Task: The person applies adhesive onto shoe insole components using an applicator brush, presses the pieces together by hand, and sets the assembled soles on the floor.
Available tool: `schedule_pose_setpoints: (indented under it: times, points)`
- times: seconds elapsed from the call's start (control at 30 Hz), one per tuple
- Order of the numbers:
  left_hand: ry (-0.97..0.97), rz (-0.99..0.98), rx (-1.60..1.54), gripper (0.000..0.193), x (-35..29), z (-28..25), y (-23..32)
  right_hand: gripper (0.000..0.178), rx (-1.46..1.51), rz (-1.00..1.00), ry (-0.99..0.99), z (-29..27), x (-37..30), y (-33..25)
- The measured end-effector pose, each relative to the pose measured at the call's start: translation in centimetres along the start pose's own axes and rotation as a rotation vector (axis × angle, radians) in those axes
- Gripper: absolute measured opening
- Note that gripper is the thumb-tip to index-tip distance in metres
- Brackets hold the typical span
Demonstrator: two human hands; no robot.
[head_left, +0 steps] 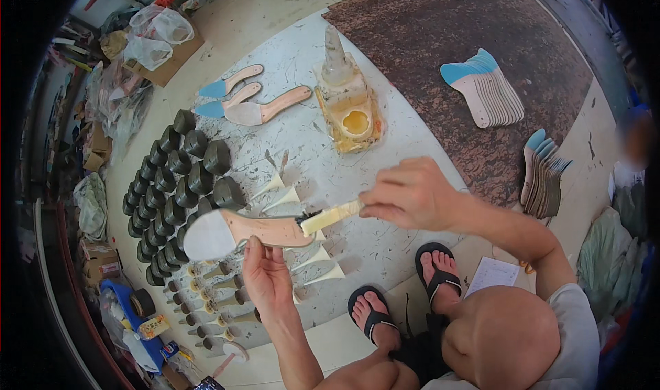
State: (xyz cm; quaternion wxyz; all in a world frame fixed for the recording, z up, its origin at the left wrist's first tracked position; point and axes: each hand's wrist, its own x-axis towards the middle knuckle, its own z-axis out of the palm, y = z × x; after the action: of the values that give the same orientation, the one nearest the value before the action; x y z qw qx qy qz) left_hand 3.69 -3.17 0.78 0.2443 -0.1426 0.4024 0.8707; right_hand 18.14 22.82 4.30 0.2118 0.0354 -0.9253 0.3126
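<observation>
Steadily, we are holding a shoe-shaped insole (271,232) up above the white sheet (405,142), its pale, broad end pointing left and its narrow end pointing right. With our left hand (269,280), we are gripping it from below near its middle, the thumb pressing on the face towards us while the fingers are supporting it from behind. In our right hand (416,194), we are pinching a yellow-handled brush (333,217) between thumb and bent fingers, and its dark tip is touching the insole's narrow end.

Beyond our hands, a grimy yellowish container (340,94) is standing on the sheet, its round opening showing yellow liquid (356,122). Left of it, three more insoles (244,113) are lying close together. Rows of dark blocks (199,177) are filling the left part of the sheet, and cream tapered pieces (283,199) are lying beneath and around the held insole. On the right, a fanned stack of insoles (491,91) is resting on a brown mottled sheet (412,32), and a second stack (540,177) is sitting nearer to us. We are wearing black sandals (443,280), and a written paper (491,274) is lying beside them.
</observation>
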Motion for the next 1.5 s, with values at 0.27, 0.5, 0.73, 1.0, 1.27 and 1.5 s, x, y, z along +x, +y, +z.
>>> schedule_pose_setpoints:
  times: [0.27, 0.5, 0.73, 1.0, 1.27, 1.5]
  points:
    - [0.11, 0.066, -0.123, 0.028, 0.1, 0.4, -2.1, 0.012, 0.381, 0.271, 0.012, 2.9, -2.6, -1.5]
    - [0.05, 0.107, -0.063, 0.017, 1.9, -0.8, -1.8, 0.024, 0.095, 0.747, 0.157, 2.6, -3.0, 12.9]
    - [0.1, 0.09, 0.101, 0.014, 2.3, 0.6, -4.4, 0.022, -0.027, 0.882, -0.018, 4.9, -0.4, 15.5]
    - [0.074, 0.126, 0.284, 0.012, 3.6, 0.5, -7.0, 0.024, 0.531, 0.925, -0.029, 6.0, -2.8, 19.7]
    - [-0.024, 0.234, 0.437, 0.012, 3.3, 0.6, -8.9, 0.021, 0.651, 1.018, -0.099, 4.8, -1.7, 18.6]
    - [-0.295, 0.844, 1.433, 0.023, 1.7, 1.2, -8.2, 0.024, 1.161, 1.005, -0.301, 2.7, -2.1, 12.0]
